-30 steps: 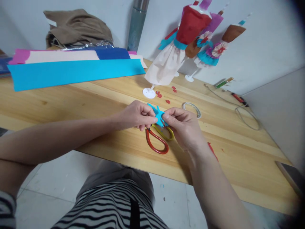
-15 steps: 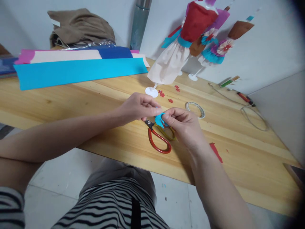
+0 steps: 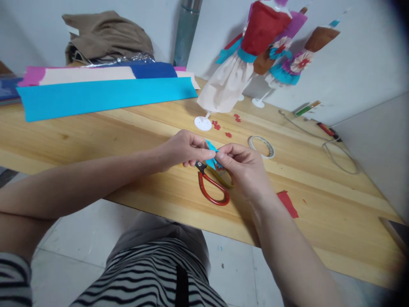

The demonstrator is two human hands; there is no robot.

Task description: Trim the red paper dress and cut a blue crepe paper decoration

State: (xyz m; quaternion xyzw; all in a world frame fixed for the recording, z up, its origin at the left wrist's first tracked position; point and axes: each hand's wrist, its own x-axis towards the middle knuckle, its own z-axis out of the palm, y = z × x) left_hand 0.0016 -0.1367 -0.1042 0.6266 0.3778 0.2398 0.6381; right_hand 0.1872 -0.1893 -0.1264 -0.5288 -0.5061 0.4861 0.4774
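Observation:
Between my two hands is a small cut piece of blue crepe paper [image 3: 211, 163]. My left hand [image 3: 188, 149] pinches it from the left with thumb and fingers. From the right, my right hand [image 3: 241, 164] grips its edge between thumb and forefinger. Scissors [image 3: 213, 197] with one red and one yellow handle lie on the table just below the hands; their blades are mostly hidden under my left hand. A scrap of red paper [image 3: 288, 204] rests on the wood to the right of my right forearm.
Behind the hands stands a doll form in a red and cream paper dress [image 3: 220, 91], with more dressed forms beyond. A tape roll [image 3: 261, 147] and small red cut-outs [image 3: 228, 134] lie nearby. Blue crepe paper [image 3: 105, 100] stretches along the back left; a cable [image 3: 338, 160] lies right.
The blue paper piece has turned between my fingers, and part of it now sticks up above my left thumb. My left hand has dropped slightly. The scissors stay in place.

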